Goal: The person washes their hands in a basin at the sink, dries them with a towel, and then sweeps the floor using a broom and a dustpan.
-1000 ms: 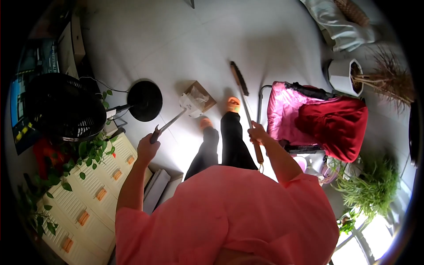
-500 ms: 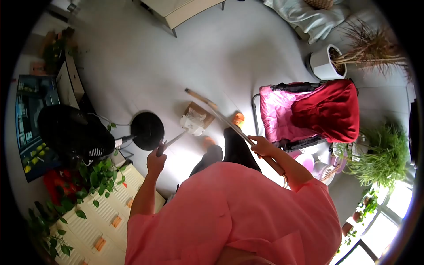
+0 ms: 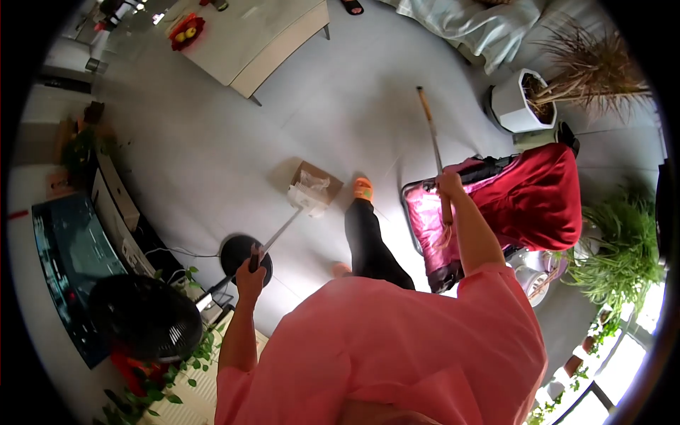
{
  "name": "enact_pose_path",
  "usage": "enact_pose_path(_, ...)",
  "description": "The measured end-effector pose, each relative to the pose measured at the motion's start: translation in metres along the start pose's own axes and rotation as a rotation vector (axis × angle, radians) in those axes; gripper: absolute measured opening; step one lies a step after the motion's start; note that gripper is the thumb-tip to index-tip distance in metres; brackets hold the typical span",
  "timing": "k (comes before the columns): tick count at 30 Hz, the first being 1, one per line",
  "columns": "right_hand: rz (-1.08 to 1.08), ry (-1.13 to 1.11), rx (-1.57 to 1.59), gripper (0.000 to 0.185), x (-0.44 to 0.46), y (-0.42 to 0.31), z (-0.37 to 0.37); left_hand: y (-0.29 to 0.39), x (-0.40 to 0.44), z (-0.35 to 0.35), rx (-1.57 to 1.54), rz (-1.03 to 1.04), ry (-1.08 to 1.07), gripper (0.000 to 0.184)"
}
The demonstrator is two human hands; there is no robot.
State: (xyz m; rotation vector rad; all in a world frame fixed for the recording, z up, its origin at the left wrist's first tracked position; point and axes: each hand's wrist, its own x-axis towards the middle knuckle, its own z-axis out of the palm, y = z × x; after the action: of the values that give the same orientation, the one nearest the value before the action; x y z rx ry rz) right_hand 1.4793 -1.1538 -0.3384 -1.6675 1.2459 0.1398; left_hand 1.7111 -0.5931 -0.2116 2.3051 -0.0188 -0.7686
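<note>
My left hand point(image 3: 250, 274) is closed round the dark grip of a long-handled dustpan point(image 3: 309, 199). Its metal rod runs up to the pan, a box-like scoop with whitish plastic in it, on the floor. My right hand point(image 3: 449, 183) wraps round the wooden handle of a broom point(image 3: 434, 134), over the edge of a pink padded chair point(image 3: 425, 216). The broom's narrow head points away from me, seen nearly edge-on. A dark red cloth point(image 3: 533, 198) covers much of the chair.
A black fan point(image 3: 145, 319) with a round base point(image 3: 237, 253) stands left, near a television point(image 3: 74, 265). A low table point(image 3: 248, 42) is at the top. Potted plants point(image 3: 520, 103) line the right. An orange slipper point(image 3: 363, 188) is on my foot.
The broom has swung from above the dustpan out to the right, with my right hand moving up and right. The view has shifted, showing more of the low table. Both hands keep their hold.
</note>
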Motion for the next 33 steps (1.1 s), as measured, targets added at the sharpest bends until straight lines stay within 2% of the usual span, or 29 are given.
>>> enact_pose_path(2, 0.193, 0.072, 0.407, 0.005, 0.039, -0.017, -0.021, 0.04, 0.025, 0.006, 0.011, -0.046, -0.03, 0.021)
enact_pose_path(5, 0.369, 0.124, 0.491, 0.002, 0.097, -0.025, -0.04, 0.098, 0.064, 0.012, 0.019, -0.044, -0.054, 0.017)
enact_pose_path(9, 0.404, 0.093, 0.445, 0.01, 0.132, -0.002, -0.035, 0.146, 0.114, 0.03, 0.13, 0.071, -0.047, 0.017)
enact_pose_path(12, 0.243, -0.016, 0.022, 0.022, 0.106, 0.024, 0.006, 0.159, 0.143, 0.039, 0.183, 0.136, -0.054, 0.018)
enact_pose_path(13, 0.307, -0.082, 0.052, 0.038, 0.065, -0.041, 0.006, 0.166, 0.151, 0.042, 0.195, 0.129, -0.05, 0.019)
enact_pose_path(14, 0.43, -0.185, 0.154, 0.048, 0.052, -0.046, 0.014, 0.17, 0.156, 0.043, 0.206, 0.122, -0.045, 0.019)
enact_pose_path(16, 0.289, -0.353, 0.201, 0.057, 0.029, -0.024, 0.028, 0.163, 0.168, 0.046, 0.201, 0.09, -0.065, 0.02)
enact_pose_path(17, 0.398, -0.44, 0.266, 0.058, 0.018, -0.051, 0.026, 0.161, 0.173, 0.046, 0.195, 0.077, -0.073, 0.02)
enact_pose_path(18, 0.449, -0.434, 0.213, 0.06, 0.006, -0.075, 0.022, 0.164, 0.174, 0.047, 0.188, 0.082, -0.066, 0.02)
enact_pose_path(21, 0.279, -0.551, 0.104, 0.058, -0.005, -0.088, 0.014, 0.178, 0.168, 0.051, 0.206, 0.088, -0.049, 0.021)
enact_pose_path(23, 0.3, -0.617, 0.071, 0.055, -0.022, -0.111, -0.009, 0.197, 0.159, 0.052, 0.268, 0.086, -0.044, 0.021)
enact_pose_path(25, 0.279, -0.594, 0.034, 0.056, -0.03, -0.145, -0.033, 0.18, 0.162, 0.054, 0.249, 0.071, -0.017, 0.021)
enact_pose_path(27, 0.204, -0.554, -0.046, 0.059, -0.02, -0.15, -0.042, 0.171, 0.159, 0.05, 0.233, 0.069, -0.001, 0.021)
enact_pose_path(28, 0.147, -0.523, -0.091, 0.059, -0.004, -0.139, -0.04, 0.17, 0.156, 0.048, 0.229, 0.076, -0.006, 0.021)
enact_pose_path(30, 0.088, -0.448, -0.213, 0.059, 0.024, -0.164, -0.042, 0.158, 0.153, 0.041, 0.179, 0.069, 0.009, 0.022)
enact_pose_path(32, -0.121, -0.31, -0.191, 0.061, 0.081, -0.133, -0.027, 0.134, 0.152, 0.036, 0.082, 0.039, 0.048, 0.025)
enact_pose_path(33, -0.048, -0.276, -0.138, 0.055, 0.097, -0.157, -0.025, 0.155, 0.147, 0.028, 0.04, -0.054, 0.013, 0.031)
